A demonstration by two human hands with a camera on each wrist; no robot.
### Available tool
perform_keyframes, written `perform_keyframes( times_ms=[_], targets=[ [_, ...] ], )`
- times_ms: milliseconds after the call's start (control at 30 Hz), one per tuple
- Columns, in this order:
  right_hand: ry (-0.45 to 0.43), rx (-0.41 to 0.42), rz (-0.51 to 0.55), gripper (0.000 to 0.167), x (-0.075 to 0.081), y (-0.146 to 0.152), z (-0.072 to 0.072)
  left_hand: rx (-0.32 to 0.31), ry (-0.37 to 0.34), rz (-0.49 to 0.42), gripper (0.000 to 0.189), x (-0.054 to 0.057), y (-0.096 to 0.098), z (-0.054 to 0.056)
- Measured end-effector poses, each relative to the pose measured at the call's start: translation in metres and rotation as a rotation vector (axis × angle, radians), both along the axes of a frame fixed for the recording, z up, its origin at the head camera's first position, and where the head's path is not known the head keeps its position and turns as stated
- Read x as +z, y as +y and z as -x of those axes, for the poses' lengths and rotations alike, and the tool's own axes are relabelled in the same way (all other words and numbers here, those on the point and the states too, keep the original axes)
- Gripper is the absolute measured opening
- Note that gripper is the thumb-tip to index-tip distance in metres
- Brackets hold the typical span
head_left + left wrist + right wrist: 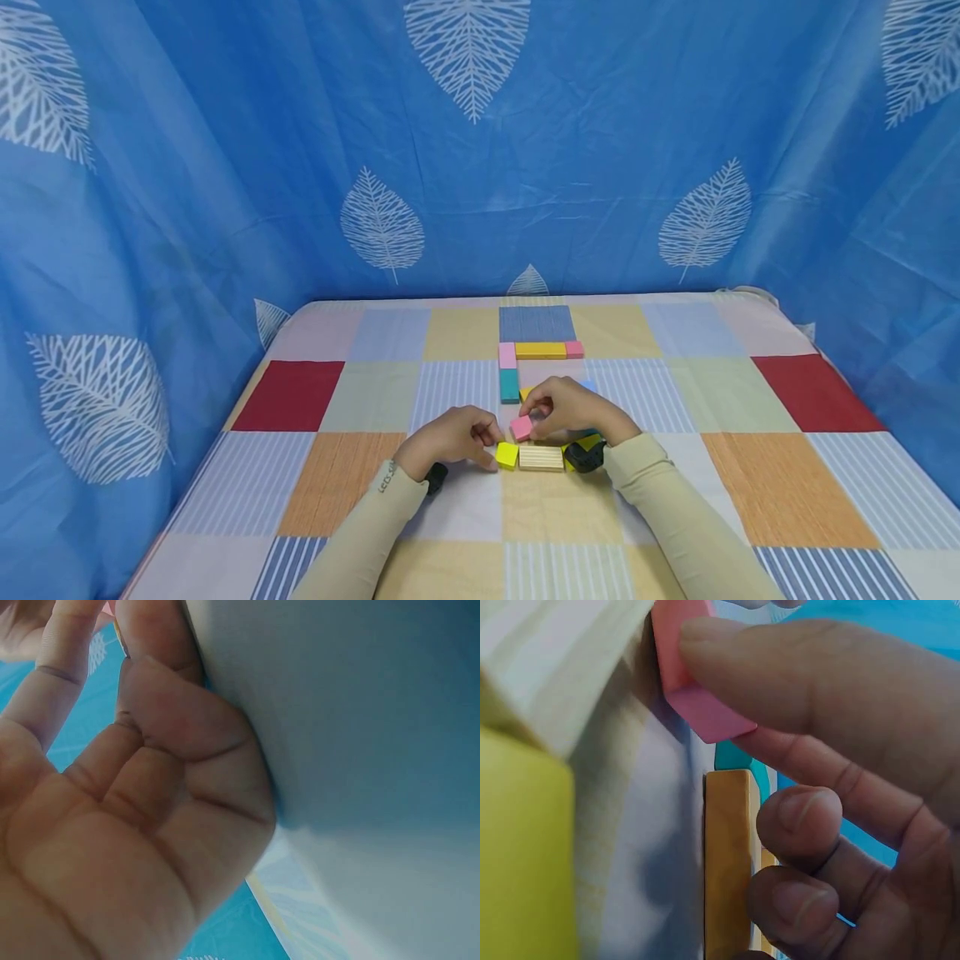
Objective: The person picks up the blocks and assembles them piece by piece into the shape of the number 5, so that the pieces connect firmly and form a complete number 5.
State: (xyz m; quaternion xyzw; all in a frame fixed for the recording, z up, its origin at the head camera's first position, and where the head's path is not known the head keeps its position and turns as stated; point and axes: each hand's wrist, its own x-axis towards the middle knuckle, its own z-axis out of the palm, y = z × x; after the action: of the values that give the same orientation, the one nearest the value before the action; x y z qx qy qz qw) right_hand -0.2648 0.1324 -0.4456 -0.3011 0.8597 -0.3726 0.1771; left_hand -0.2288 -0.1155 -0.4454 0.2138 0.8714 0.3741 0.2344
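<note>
My right hand [573, 406] pinches a pink block [521, 428] between thumb and fingers, just beyond the near row of blocks. The right wrist view shows the thumb [750, 671] pressed along that pink block, with other fingers curled beneath. At the row's left end is a yellow block [507, 456]; the index finger and thumb of my left hand [453, 437] hold it at its far and near left corners. The left wrist view shows curled fingers [217, 765] close to the cloth. To the right of the yellow block lies a pale ribbed block [541, 458].
Farther back, a light pink block [507, 356], a teal block [509, 386], a long yellow block [540, 351] and a darker pink block [574, 350] form a corner. An orange-yellow block [727, 862] and a blue block [589, 386] lie partly behind my right hand. Patchwork cloth [375, 475] covers the table.
</note>
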Motion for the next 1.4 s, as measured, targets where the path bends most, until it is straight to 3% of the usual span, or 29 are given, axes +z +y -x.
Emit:
perform_keyframes(
  times_ms=[467,933,1233,1400],
  targets=[
    [-0.007,-0.03,-0.028,0.022,0.001,0.003,0.0,0.005,-0.006,-0.006,0.022,-0.002,-0.001,0.001],
    [-0.114,0.057,0.214,0.021,0.001,0.025,-0.004,0.016,-0.016,0.004,0.023,-0.001,0.001,0.0],
    [-0.203,-0.052,0.33,0.025,0.003,0.042,-0.012,0.011,-0.009,0.009,0.023,-0.002,0.001,0.001],
    [-0.197,-0.11,0.386,0.025,0.005,0.053,-0.02,0.011,-0.007,0.004,0.023,-0.002,0.001,0.001]
  ],
)
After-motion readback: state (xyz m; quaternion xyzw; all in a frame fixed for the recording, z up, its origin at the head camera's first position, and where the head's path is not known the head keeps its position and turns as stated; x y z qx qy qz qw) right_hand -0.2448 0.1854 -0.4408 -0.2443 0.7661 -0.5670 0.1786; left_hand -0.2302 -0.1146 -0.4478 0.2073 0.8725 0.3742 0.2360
